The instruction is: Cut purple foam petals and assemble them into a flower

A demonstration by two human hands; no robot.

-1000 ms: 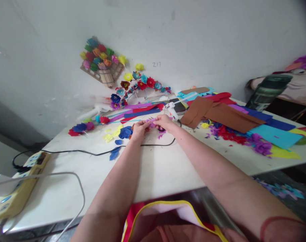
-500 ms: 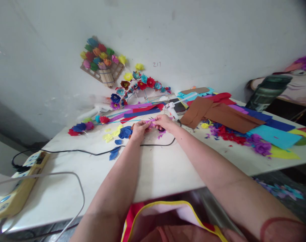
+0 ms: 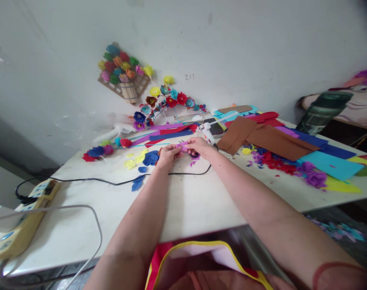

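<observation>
Both hands meet over the middle of the white table. My left hand (image 3: 169, 154) pinches one side of a small purple paper piece (image 3: 184, 147), and my right hand (image 3: 199, 147) grips its other side. Its exact shape is partly covered by the fingers. Beside my right hand, the dark handle of what looks like scissors (image 3: 194, 155) shows on the table, with purple scraps (image 3: 193, 162) below. Blue paper petals (image 3: 151, 158) and yellow petals (image 3: 140, 156) lie left of my left hand. A white glue gun (image 3: 206, 131) rests just beyond my right hand.
A black cord (image 3: 111, 183) crosses the table to a yellow power strip (image 3: 41, 201). Brown paper sheets (image 3: 280, 141) and red scraps (image 3: 277, 163) lie on the right, near a dark bottle (image 3: 324, 110). Paper flowers (image 3: 171, 100) stand at the back by the wall.
The hands stay at nearly the same spot, both still on the purple paper, with only slight finger movement. The whole view has shifted very slightly.
</observation>
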